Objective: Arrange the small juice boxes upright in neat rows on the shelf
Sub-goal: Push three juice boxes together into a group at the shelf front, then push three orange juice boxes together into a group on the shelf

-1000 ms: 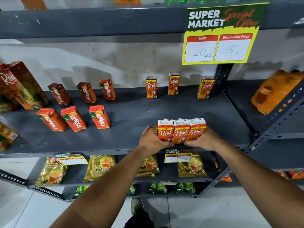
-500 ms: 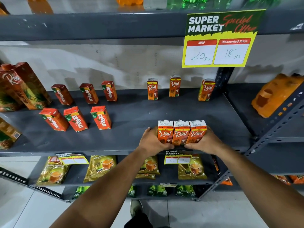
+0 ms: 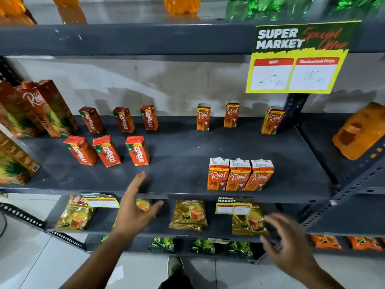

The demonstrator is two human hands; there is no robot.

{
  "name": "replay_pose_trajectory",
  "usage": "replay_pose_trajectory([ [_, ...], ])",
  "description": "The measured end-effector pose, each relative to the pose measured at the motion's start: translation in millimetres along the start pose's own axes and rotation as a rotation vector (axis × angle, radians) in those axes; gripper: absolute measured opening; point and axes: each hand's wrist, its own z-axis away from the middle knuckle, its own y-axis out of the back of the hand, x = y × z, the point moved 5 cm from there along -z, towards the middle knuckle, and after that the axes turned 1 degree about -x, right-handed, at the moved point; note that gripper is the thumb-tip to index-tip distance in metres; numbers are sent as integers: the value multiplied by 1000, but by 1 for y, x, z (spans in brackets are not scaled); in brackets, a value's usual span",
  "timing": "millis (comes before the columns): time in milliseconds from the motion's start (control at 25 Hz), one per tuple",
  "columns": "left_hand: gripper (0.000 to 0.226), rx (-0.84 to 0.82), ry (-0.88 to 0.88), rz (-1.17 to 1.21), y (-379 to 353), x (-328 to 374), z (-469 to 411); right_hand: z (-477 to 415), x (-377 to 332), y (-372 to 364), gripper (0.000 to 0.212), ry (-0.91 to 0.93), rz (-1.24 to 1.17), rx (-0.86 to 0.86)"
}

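Juice boxes (image 3: 239, 176) stand upright near the shelf (image 3: 187, 174) front edge; both the left hand (image 3: 133, 211) and right hand (image 3: 291, 247) are open and empty, so a careless brush could topple them off.

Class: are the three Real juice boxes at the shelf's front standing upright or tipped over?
Upright. The three Real juice boxes stand on their bases, tops up, side by side on the shelf, neither hand touching.

Matt grey metal shelf (image 3: 183, 163) — glossy printed-card juice boxes (image 3: 239, 176).
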Motion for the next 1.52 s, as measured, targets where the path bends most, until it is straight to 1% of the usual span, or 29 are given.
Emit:
replay_pose_trajectory([
  [80,70,212,56,-1,47,-22,-3,14,-31,-34,44,234,21,-184],
  [120,62,322,85,-4,70,-32,-10,13,-47,-47,43,314,13,-237],
  [160,57,422,116,22,93,-43,-19,4,-65,-58,43,355,-21,-268],
  [200,54,490,144,71,114,-54,-32,-11,-85,-67,43,358,-72,-288],
  [240,52,519,168,110,131,-65,-46,-29,-105,-75,43,341,-125,-305],
  [280,52,505,187,122,146,-76,-62,-47,-125,-82,44,318,-173,-331],
  [320,52,457,198,117,158,-86,-78,-67,-145,-89,48,299,-202,-355],
  [440,63,247,196,99,179,-107,-122,-130,-191,-108,62,259,-219,-338],
  [480,70,189,191,85,187,-112,-135,-154,-203,-115,69,196,-263,-297],
  [560,89,97,216,103,201,-123,-153,-200,-213,-131,86,-22,-414,-220],
  [600,95,58,223,129,206,-129,-158,-221,-214,-143,96,-120,-500,-232],
  [680,96,-44,215,178,213,-140,-168,-251,-216,-169,108,-221,-640,-353],
  [720,92,-110,210,210,213,-143,-173,-260,-215,-180,108,-253,-673,-427],
  [760,87,-171,205,245,211,-145,-178,-265,-213,-188,104,-285,-667,-481],
  [800,80,-218,200,263,210,-148,-181,-269,-212,-196,94,-324,-617,-497],
  [880,61,-279,181,223,206,-148,-190,-276,-210,-206,63,-374,-487,-456],
  [920,52,-308,178,195,203,-147,-193,-279,-212,-210,52,-386,-469,-446],
  [960,48,-339,193,188,199,-146,-194,-282,-213,-213,46,-399,-473,-451],
  [1080,51,-422,239,193,183,-145,-190,-289,-221,-215,48,-424,-481,-512],
  [1160,60,-421,242,198,175,-145,-186,-295,-229,-218,48,-410,-457,-552],
  [1280,67,-381,214,197,167,-144,-178,-298,-246,-230,42,-366,-481,-594],
  [1400,65,-387,206,224,161,-141,-174,-298,-264,-240,46,-308,-536,-617],
  [1520,65,-392,217,247,158,-138,-174,-298,-274,-242,56,-311,-586,-615],
])
